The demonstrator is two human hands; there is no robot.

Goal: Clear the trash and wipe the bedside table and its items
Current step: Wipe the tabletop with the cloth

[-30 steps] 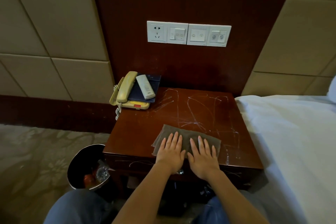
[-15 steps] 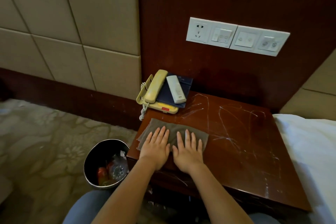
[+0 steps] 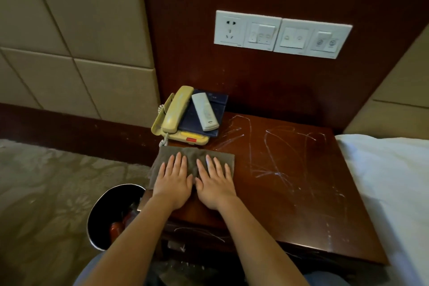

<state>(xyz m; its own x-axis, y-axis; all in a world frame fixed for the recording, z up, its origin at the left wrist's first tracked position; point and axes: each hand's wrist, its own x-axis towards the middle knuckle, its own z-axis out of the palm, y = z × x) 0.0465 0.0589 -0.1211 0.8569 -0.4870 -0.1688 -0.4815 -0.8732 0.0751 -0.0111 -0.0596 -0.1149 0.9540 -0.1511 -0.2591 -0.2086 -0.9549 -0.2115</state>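
Both hands, left (image 3: pixel 173 182) and right (image 3: pixel 214 183), press flat with straight fingers on a grey cloth (image 3: pixel 185 158) at the table's (image 3: pixel 301 193) left edge, just before the phone (image 3: pixel 178 123). Beside it, a bin (image 3: pixel 102 213) holds reddish trash (image 3: pixel 118 225), partly hidden.

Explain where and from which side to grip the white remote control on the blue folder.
Pinch the white rectangular remote control across its long edges, mid-length, from above: it lies flat on the dark blue folder, yellow plastic handset close beside it.
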